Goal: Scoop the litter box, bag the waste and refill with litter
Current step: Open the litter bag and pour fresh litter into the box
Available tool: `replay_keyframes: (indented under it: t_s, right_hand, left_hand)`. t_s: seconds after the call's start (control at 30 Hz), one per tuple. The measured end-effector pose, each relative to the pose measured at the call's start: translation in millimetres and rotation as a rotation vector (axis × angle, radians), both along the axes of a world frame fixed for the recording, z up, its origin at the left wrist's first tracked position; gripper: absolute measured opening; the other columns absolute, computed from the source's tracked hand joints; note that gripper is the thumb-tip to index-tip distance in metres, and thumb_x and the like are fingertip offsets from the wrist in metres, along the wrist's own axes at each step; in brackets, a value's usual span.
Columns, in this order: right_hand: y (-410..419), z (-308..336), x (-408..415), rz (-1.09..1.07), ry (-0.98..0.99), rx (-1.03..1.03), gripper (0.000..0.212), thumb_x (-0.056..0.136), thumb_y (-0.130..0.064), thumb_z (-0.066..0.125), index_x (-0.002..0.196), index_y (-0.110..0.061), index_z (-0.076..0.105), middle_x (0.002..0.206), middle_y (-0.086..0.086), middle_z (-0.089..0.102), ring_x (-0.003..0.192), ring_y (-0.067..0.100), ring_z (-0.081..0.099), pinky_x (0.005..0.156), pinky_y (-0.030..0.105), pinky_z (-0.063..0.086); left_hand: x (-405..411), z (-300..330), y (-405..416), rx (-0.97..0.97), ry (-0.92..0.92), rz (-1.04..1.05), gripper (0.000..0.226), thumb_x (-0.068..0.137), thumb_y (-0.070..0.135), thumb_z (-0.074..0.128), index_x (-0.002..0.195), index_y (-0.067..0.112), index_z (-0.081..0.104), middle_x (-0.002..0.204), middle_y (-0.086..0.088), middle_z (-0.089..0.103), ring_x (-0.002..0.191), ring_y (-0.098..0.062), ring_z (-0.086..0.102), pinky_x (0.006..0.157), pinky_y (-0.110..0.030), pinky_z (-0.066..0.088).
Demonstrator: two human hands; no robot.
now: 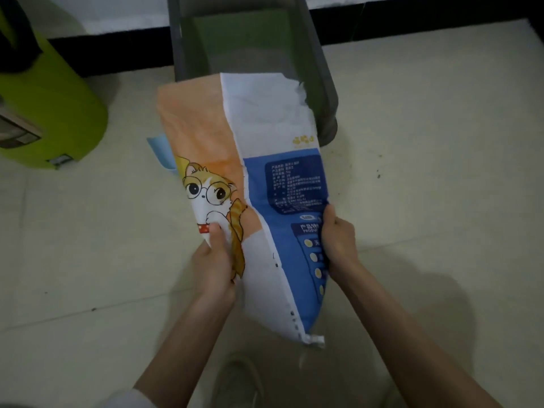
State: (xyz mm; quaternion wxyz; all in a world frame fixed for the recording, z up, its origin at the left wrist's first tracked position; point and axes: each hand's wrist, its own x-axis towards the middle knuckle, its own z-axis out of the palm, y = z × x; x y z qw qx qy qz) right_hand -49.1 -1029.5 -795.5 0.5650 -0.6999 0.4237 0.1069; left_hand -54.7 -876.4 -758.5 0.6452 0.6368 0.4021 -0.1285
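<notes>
I hold a large litter bag (253, 172), orange and white with a cartoon cat on one face and blue print on the other. It is tipped forward, and its torn open mouth lies over the near rim of the grey litter box (323, 83). My left hand (213, 260) grips the bag's left side near the cat picture. My right hand (338, 237) grips the blue right edge. Pale litter shows on the box floor beyond the bag's mouth. The bag's sewn bottom end points back toward me.
A lime-green bin (53, 113) stands on the tiled floor at the left. A light blue flat thing (160, 151) peeks out from behind the bag's left edge. A black baseboard runs along the wall behind the box. My shoe (235, 384) is below the bag.
</notes>
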Motion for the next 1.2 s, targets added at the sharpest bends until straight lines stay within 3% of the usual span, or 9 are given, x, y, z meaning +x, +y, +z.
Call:
replay_keyframes:
  t_s: [0.07, 0.23, 0.37, 0.43, 0.53, 0.8, 0.9, 1.07, 1.2]
  right_hand:
    - [4, 1, -4, 0.005, -0.066, 0.094, 0.05, 0.093, -0.051, 0.045, 0.08, -0.007, 0.066, 0.086, 0.012, 0.072, 0.084, 0.029, 0.068, 0.081, 0.041, 0.056]
    - [8, -5, -18, 0.031, -0.173, 0.333, 0.031, 0.087, -0.041, 0.06, 0.097, -0.012, 0.065, 0.087, 0.005, 0.074, 0.074, 0.018, 0.07, 0.063, 0.029, 0.056]
    - [-1, -12, -11, -0.015, -0.165, 0.472, 0.043, 0.084, -0.049, 0.061, 0.105, -0.012, 0.067, 0.099, 0.012, 0.073, 0.087, 0.028, 0.07, 0.078, 0.039, 0.057]
    - [-7, -10, -8, -0.051, -0.115, 0.477, 0.037, 0.086, -0.047, 0.057, 0.096, -0.013, 0.069, 0.09, 0.009, 0.073, 0.074, 0.019, 0.071, 0.066, 0.028, 0.057]
    - [-10, -7, -7, -0.041, -0.062, 0.389, 0.03, 0.095, -0.036, 0.05, 0.075, -0.016, 0.062, 0.071, 0.002, 0.064, 0.054, 0.009, 0.06, 0.043, 0.013, 0.046]
    - [-11, 4, -26, -0.131, -0.12, 0.311, 0.037, 0.099, -0.026, 0.043, 0.066, -0.013, 0.053, 0.065, 0.0, 0.055, 0.033, -0.003, 0.053, 0.033, 0.007, 0.038]
    - [-11, 14, -27, -0.212, -0.119, 0.259, 0.039, 0.101, -0.028, 0.039, 0.065, -0.014, 0.049, 0.065, 0.001, 0.05, 0.047, 0.009, 0.052, 0.03, 0.007, 0.033]
    - [-10, 38, -14, -0.207, -0.178, 0.235, 0.042, 0.1, -0.029, 0.039, 0.063, -0.013, 0.05, 0.063, 0.001, 0.051, 0.042, 0.005, 0.053, 0.035, 0.01, 0.037]
    - [-7, 64, 19, -0.181, -0.215, 0.194, 0.043, 0.097, -0.035, 0.041, 0.063, -0.015, 0.056, 0.065, 0.001, 0.059, 0.061, 0.014, 0.053, 0.065, 0.03, 0.045]
  left_hand:
    - [-1, -6, -1, 0.116, -0.059, -0.088, 0.044, 0.098, 0.04, 0.036, 0.114, 0.009, 0.061, 0.109, -0.008, 0.067, 0.097, -0.023, 0.063, 0.091, -0.039, 0.05]
    - [-14, -16, -1, 0.201, -0.141, -0.179, 0.045, 0.096, 0.049, 0.035, 0.11, 0.017, 0.064, 0.105, -0.001, 0.068, 0.098, -0.019, 0.063, 0.092, -0.043, 0.05]
    - [-21, -18, -9, 0.221, -0.178, -0.184, 0.043, 0.096, 0.041, 0.036, 0.115, 0.012, 0.061, 0.108, -0.002, 0.066, 0.1, -0.017, 0.06, 0.085, -0.032, 0.046]
    - [-22, -18, -14, 0.226, -0.21, -0.195, 0.042, 0.096, 0.037, 0.036, 0.115, 0.009, 0.061, 0.108, -0.003, 0.065, 0.099, -0.015, 0.059, 0.082, -0.027, 0.042]
    - [-23, -19, -18, 0.215, -0.226, -0.189, 0.04, 0.097, 0.036, 0.036, 0.115, 0.009, 0.061, 0.107, -0.004, 0.065, 0.097, -0.015, 0.059, 0.081, -0.027, 0.042]
    - [-29, -7, -24, 0.078, -0.225, -0.09, 0.038, 0.097, 0.036, 0.038, 0.112, 0.013, 0.064, 0.106, -0.003, 0.07, 0.095, -0.015, 0.066, 0.088, -0.034, 0.052]
    - [-27, 4, -25, 0.013, -0.223, -0.061, 0.032, 0.098, 0.035, 0.039, 0.105, 0.02, 0.066, 0.098, 0.004, 0.071, 0.091, -0.012, 0.068, 0.084, -0.033, 0.054]
    - [-18, 28, -19, -0.031, -0.276, -0.032, 0.028, 0.097, 0.031, 0.042, 0.09, 0.022, 0.068, 0.089, 0.005, 0.073, 0.083, -0.011, 0.07, 0.077, -0.029, 0.056]
    - [5, 52, -9, -0.038, -0.333, -0.012, 0.03, 0.097, 0.03, 0.044, 0.084, 0.018, 0.067, 0.081, 0.002, 0.074, 0.076, -0.014, 0.07, 0.074, -0.029, 0.056]
